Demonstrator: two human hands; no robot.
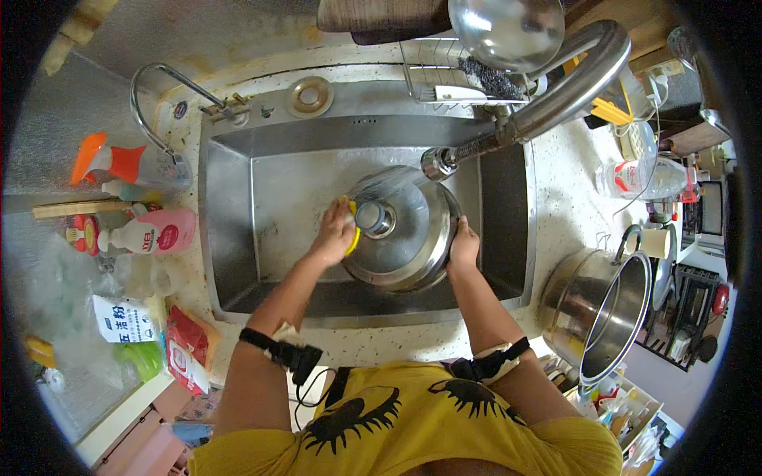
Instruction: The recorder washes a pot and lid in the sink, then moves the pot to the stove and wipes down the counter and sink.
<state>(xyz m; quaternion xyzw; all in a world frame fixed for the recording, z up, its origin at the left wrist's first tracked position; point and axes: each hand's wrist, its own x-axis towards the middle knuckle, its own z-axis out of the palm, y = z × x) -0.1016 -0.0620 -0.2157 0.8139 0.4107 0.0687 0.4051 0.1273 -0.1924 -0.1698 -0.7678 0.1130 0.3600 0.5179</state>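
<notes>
My left hand [334, 233] presses a yellow sponge [353, 231] against a domed pot lid [411, 232] of glass and steel, just left of its knob [373, 218]. With my right hand [464, 245] I grip the lid's right rim; part of that hand's fingers is hidden behind the rim. The lid is tilted inside a stainless steel sink [286, 208]. Water sprays from the faucet head [439, 164] onto the lid near the knob.
A large steel pot [571, 303] stands on the counter right of the sink. Left are a pink bottle [161, 231], a spray bottle [125, 163] and several packets. Behind the sink are a wire rack [422, 74], a slim tap [196, 89] and a round drain part [309, 96].
</notes>
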